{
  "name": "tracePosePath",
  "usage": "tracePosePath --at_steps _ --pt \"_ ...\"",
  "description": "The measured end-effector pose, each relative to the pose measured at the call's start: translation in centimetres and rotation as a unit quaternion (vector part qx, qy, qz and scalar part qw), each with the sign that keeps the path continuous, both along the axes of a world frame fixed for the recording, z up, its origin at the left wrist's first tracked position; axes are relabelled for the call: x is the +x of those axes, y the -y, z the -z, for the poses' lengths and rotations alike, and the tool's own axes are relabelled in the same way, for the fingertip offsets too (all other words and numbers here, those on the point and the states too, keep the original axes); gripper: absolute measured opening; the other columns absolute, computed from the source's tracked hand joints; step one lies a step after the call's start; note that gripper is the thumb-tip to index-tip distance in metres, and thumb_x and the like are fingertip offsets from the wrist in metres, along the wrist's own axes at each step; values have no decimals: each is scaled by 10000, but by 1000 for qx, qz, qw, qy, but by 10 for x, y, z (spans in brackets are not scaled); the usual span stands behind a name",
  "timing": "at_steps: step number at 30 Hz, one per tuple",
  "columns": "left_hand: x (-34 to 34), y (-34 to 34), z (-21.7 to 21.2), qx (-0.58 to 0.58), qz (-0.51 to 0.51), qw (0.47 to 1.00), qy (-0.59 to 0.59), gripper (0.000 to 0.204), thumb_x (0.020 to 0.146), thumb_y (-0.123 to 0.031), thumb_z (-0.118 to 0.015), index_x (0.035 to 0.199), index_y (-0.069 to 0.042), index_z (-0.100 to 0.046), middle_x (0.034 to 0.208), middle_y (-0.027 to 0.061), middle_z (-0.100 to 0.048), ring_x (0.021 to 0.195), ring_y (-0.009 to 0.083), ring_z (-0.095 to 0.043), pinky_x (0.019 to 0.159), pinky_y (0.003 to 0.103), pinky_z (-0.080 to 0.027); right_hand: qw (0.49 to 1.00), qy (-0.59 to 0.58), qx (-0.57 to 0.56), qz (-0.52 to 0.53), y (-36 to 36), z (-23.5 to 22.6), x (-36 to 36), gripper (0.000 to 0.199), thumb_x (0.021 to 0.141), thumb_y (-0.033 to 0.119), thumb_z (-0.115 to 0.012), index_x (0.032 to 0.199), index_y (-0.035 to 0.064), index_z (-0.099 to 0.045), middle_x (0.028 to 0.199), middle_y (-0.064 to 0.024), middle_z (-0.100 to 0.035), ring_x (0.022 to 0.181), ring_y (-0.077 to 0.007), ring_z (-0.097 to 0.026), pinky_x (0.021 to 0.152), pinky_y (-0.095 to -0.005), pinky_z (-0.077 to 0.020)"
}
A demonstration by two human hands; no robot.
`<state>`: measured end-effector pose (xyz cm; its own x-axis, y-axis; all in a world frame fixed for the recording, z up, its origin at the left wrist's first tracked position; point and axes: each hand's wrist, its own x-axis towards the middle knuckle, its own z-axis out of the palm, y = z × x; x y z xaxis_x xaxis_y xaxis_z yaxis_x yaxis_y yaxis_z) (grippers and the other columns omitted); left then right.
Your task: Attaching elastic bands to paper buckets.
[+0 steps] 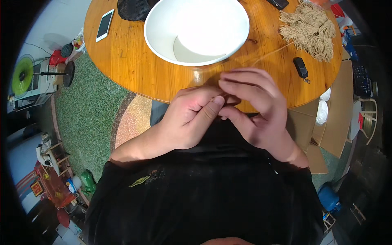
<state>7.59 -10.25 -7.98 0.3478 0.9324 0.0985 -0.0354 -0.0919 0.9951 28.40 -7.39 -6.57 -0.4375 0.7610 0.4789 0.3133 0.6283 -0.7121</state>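
Both hands meet just off the table's near edge, below a large white bowl point(163, 48). My left hand point(185, 118) is closed, its thumb pressed against the bent forefinger in a pinch on a bit of tan yarn that hardly shows. My right hand point(259, 108) curves around from the right, its fingers arched and apart from the thumb, touching or almost touching the left fingertips. A thin strand of yarn point(271, 53) runs across the table from a loose tan yarn heap point(308, 30) toward the hands. Behind the right fingers the strand is hidden.
On the round wooden table point(122, 67) lie a white phone point(105, 25), a black mesh item point(134, 9) and a small black key fob point(301, 67). Cardboard point(332, 118) stands at the right. A green fan point(23, 71) is at far left.
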Motion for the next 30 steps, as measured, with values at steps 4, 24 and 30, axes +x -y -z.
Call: tracePosePath --at_steps 4,24,30 --pt "-11 -5 0 -12 62 998 -1 264 1146 -91 -512 1099 47 -732 943 110 -750 839 171 -714 779 300 -583 989 -87 -121 -4 11 10 -5 327 825 7 -887 1138 33 -798 1163 -161 -770 1003 -317 -754 846 -368 -602" --pt "-22 -6 1 157 -21 985 -70 204 925 -15 -843 1115 -11 -769 977 85 -776 861 186 -748 779 290 -596 993 -92 -68 15 15 9 -11 215 859 -77 -807 1018 31 -712 898 -115 -693 770 -246 -690 652 -316 -539" --pt "-19 -5 3 147 -58 985 -65 102 932 -24 -839 978 -29 -749 934 84 -770 824 209 -739 731 301 -575 984 -123 -127 38 20 8 -13 244 831 -83 -821 1018 55 -747 820 -84 -678 681 -226 -653 600 -311 -513"
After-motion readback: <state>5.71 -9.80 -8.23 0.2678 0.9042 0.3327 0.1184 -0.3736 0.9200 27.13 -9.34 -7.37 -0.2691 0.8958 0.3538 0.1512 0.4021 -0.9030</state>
